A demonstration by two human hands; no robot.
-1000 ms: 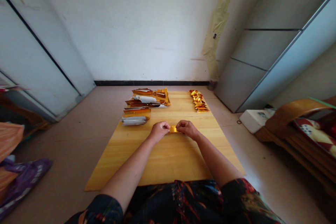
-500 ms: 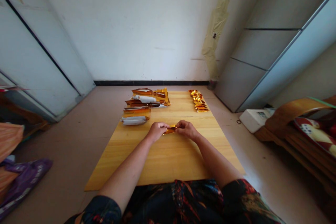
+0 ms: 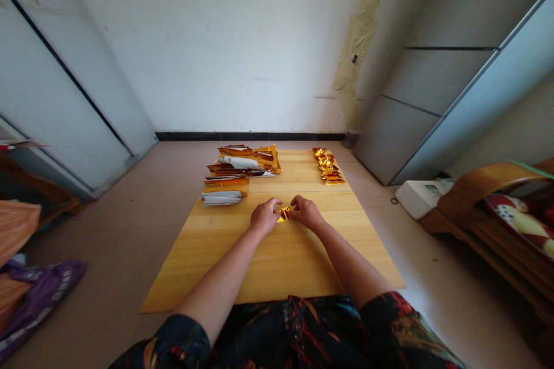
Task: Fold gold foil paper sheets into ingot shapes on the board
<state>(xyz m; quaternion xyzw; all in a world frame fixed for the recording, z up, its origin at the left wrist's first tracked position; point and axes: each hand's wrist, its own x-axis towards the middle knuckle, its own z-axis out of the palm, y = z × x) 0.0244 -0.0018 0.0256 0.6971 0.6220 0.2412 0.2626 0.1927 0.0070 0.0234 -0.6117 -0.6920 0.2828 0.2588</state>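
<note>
A broad, four-sided table of pale yellow-brown wood (image 3: pixel 281 268) carries flat gold-brown foil wrappers (image 3: pixel 262 155) in a loose heap at eleven o'clock, a stack of flat white slips (image 3: pixel 222 199) at ten, and a close row of puffy, shiny gold foil packets (image 3: pixel 329 168) at one o'clock.

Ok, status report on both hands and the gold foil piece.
Left hand, right hand flanking gold foil piece; grip unclear. Foil looks creased. Wrapper pile, gold packets beyond, not in the way.
</note>
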